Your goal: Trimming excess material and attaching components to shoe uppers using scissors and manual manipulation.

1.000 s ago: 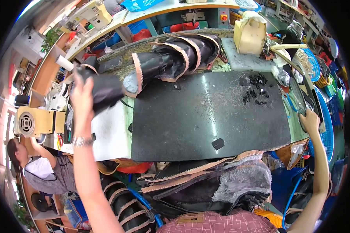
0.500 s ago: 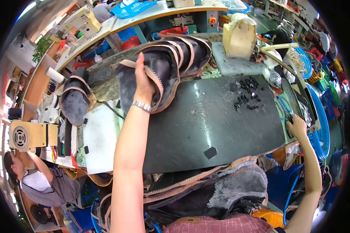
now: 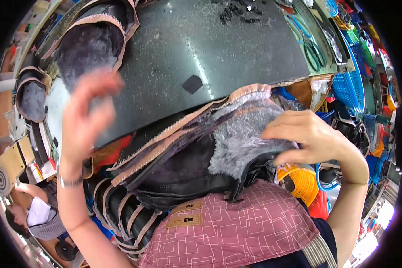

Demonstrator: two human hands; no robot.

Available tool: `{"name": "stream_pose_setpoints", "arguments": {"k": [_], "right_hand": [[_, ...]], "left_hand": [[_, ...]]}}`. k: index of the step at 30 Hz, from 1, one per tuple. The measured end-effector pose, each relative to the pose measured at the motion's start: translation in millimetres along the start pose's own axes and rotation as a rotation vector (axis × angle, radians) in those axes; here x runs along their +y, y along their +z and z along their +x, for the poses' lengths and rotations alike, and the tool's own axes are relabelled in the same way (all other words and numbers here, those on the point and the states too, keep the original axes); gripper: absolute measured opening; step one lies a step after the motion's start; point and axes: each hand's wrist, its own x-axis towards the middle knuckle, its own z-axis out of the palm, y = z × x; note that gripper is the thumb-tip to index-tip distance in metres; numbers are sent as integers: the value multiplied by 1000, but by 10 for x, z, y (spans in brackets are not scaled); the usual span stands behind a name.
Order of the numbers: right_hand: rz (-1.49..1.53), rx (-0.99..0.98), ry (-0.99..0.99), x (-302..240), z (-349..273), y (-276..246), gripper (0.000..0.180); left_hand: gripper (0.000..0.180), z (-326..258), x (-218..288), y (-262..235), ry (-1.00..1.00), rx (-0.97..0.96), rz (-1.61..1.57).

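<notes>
On my lap, against the table's front edge, lies a stack of black shoe uppers (image 3: 178, 167) with tan zigzag-stitched edges. The grey fur lining (image 3: 236, 143) of the top one faces up. My right hand (image 3: 315, 134) hovers at or touches the fur's right end, thumb and fingers apart; contact is unclear. My left hand (image 3: 87, 116) is blurred by motion over the table's left front, its thumb away from the fingers and nothing seen in it. Just beyond it sits a grey-lined upper (image 3: 91, 47). Scissors (image 3: 315, 54) with green handles rest at the table's right.
A black mat (image 3: 156, 58) covers the table, bearing a small dark square (image 3: 192, 84) and black scraps (image 3: 241, 11). More uppers (image 3: 125, 214) hang at my lower left. A blue basket (image 3: 348, 91) and a yellow basket (image 3: 301, 183) stand at right. Another person (image 3: 40, 210) sits at far left.
My view has tipped down toward my lap. The left hand has left the uppers at the table's back left. The right hand has moved from beside the scissors to the fur lining.
</notes>
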Motion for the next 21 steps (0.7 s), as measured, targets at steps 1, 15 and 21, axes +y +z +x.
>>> {"name": "stream_pose_setpoints", "arguments": {"k": [1,15,21], "right_hand": [[29,-40,2,26,24,110,31],[-597,705,94,331,-584,-1645,41],[-550,272,-552,375,718,-114,25]], "left_hand": [[31,-190,216,5,2,-338,31],[31,-887,516,138,246,156,288],[32,-342,778,-44,549,508,969]]}}
